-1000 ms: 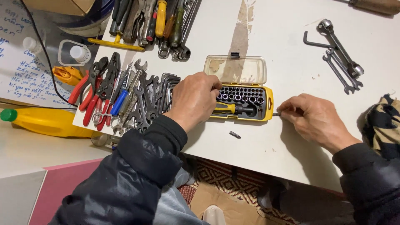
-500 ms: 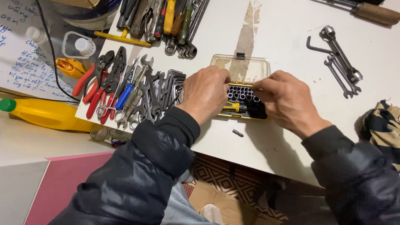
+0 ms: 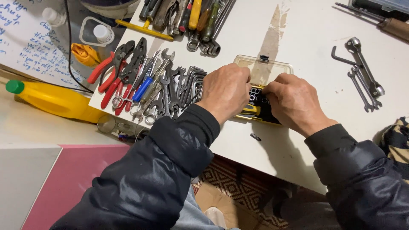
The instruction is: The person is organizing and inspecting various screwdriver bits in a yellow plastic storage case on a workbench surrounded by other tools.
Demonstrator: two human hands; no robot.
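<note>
Tabletop [image 3: 298, 38], white and stained, is spread with tools. Close together, the left hand [image 3: 226, 91] and right hand [image 3: 294, 104] are pressed onto a yellow bit case [image 3: 255, 111], its clear lid [image 3: 264, 68] open behind them; pliers [image 3: 117, 72] and wrenches [image 3: 170, 91] lie left, spanners [image 3: 362, 72] right.

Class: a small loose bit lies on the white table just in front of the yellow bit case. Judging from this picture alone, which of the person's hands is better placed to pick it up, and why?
Probably the right hand. The loose bit lies just below it, near its wrist, while the left hand sits further over on the bit case, towards the wrenches.
</note>
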